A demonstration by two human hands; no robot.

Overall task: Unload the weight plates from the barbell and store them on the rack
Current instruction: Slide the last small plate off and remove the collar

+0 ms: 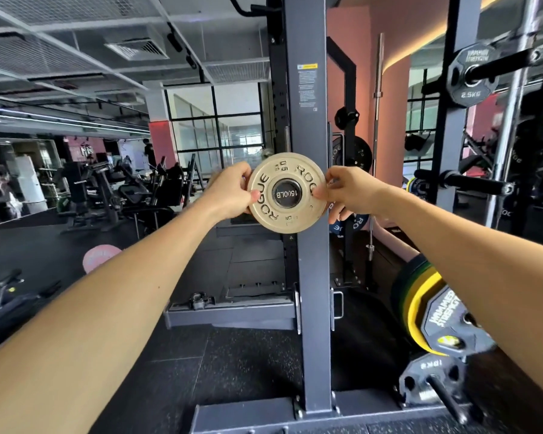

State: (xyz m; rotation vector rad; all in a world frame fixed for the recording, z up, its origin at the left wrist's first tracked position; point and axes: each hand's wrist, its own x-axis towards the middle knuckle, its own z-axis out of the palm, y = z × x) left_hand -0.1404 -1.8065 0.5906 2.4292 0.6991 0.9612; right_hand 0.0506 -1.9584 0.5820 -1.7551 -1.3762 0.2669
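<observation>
A small cream weight plate (284, 214) marked ROGUE sits on a storage peg whose black end cap (286, 194) shows through its hole. The peg sticks out of the dark grey rack upright (308, 89). My left hand (229, 194) grips the plate's left edge, thumb on its face. My right hand (342, 191) grips the right edge the same way. At the lower right the barbell sleeve (445, 394) carries a small grey plate (420, 380), a dark Hammer Strength plate (445, 321) and yellow and green plates (417, 289) behind it.
Another rack upright (455, 120) at the right holds a 2.5 kg plate (470, 78) and an empty black peg (470, 183). A spare bar (376, 120) stands upright behind. The rack base (232, 314) and black rubber floor lie below. Cardio machines (107, 189) fill the left.
</observation>
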